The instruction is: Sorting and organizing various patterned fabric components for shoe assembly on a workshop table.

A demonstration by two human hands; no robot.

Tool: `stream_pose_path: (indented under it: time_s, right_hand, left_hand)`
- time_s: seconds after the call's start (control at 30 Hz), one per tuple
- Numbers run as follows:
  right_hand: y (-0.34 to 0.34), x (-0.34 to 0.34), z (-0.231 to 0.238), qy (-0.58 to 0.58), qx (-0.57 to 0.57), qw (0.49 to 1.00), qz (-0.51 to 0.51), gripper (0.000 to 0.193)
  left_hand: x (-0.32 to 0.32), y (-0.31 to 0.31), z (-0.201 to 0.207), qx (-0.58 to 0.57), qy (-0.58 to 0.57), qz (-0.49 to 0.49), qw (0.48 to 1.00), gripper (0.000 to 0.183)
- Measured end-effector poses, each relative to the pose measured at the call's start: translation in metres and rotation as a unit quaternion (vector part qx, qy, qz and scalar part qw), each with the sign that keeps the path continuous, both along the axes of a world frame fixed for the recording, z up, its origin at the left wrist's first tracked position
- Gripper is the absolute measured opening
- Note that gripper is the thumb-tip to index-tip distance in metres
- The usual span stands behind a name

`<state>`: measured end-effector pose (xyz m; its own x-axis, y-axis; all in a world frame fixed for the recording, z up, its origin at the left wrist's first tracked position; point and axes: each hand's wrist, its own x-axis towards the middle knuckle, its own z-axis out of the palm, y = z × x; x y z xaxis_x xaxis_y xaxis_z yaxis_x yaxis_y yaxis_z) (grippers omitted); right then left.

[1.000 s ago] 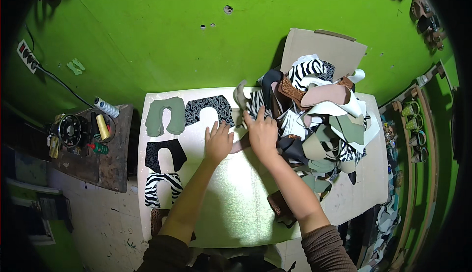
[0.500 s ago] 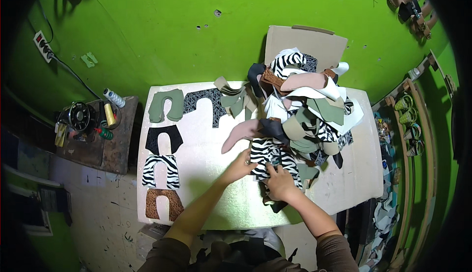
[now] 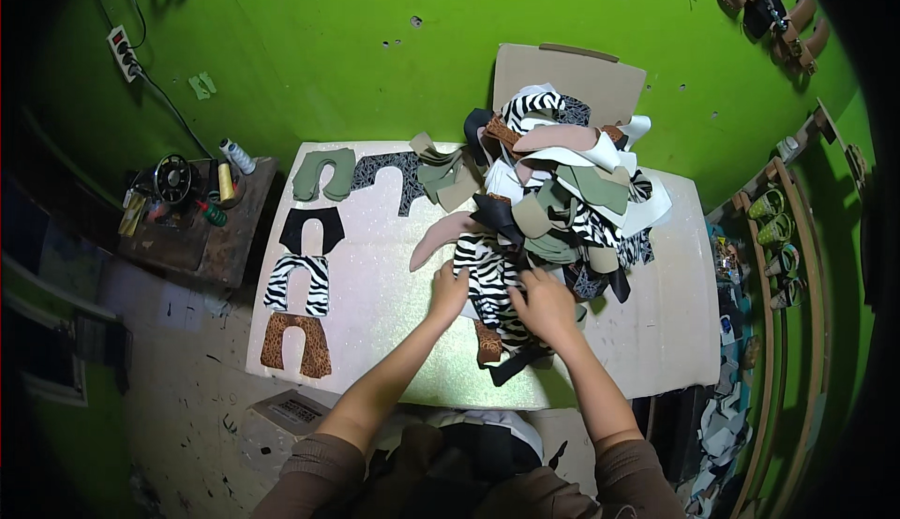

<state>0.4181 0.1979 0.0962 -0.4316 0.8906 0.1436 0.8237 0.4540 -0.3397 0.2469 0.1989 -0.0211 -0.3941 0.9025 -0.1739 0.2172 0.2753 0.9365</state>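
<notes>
A zebra-print cut piece (image 3: 486, 270) lies at the front of the heap of cut pieces (image 3: 572, 191), between my hands. My left hand (image 3: 450, 294) is closed at its left edge, the fingertips partly tucked against the material. On its right side my right hand (image 3: 547, 308) bends its fingers and thumb over the print. Below it, a brown leopard-print piece (image 3: 487, 343) and a black strip (image 3: 511, 367) stick out toward the table's front edge. A pink curved piece (image 3: 441, 238) lies just beyond my left hand.
Down the table's left side lie U-shaped pieces: green (image 3: 309, 177), black (image 3: 298, 231), zebra-print (image 3: 314, 299) and leopard-print (image 3: 275, 350). A patterned grey piece (image 3: 410, 181) lies at the back. Cardboard (image 3: 562, 78) stands behind the heap. A small side table (image 3: 178, 247) holds thread spools.
My hands have drawn apart a little along the zebra-print piece, which now lies more stretched out. The leopard-print piece below it has come into sight. The whole view has shifted slightly.
</notes>
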Motion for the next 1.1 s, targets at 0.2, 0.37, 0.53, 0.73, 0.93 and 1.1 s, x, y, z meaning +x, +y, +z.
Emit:
stream_pose_path:
  time_s: [0.2,0.37,0.53,0.73,0.93,1.1]
  right_hand:
    - [0.008,-0.025,-0.062,0.008,-0.029,0.999,0.021,0.059]
    - [0.009,-0.024,-0.07,0.024,-0.068,0.997,0.04,0.056]
    - [0.008,-0.011,-0.082,0.032,-0.086,0.995,0.04,0.048]
    - [-0.003,-0.024,-0.084,-0.035,-0.094,0.994,-0.031,0.049]
    - [-0.009,-0.02,-0.071,0.033,0.033,0.998,-0.045,0.027]
    - [-0.015,-0.014,-0.052,0.194,-0.029,0.981,-0.012,0.025]
  left_hand:
    - [0.0,-0.017,-0.006,-0.056,-0.092,-0.089,0.99,0.048]
    - [0.001,-0.04,-0.005,-0.026,-0.171,-0.141,0.975,0.033]
    - [-0.001,-0.052,-0.014,-0.05,-0.163,-0.07,0.983,0.035]
    - [0.013,-0.048,-0.005,-0.07,-0.208,-0.07,0.973,0.039]
    - [0.016,-0.051,0.008,-0.041,-0.213,-0.062,0.974,0.039]
    - [0.02,-0.05,0.041,-0.005,-0.306,-0.068,0.95,0.033]
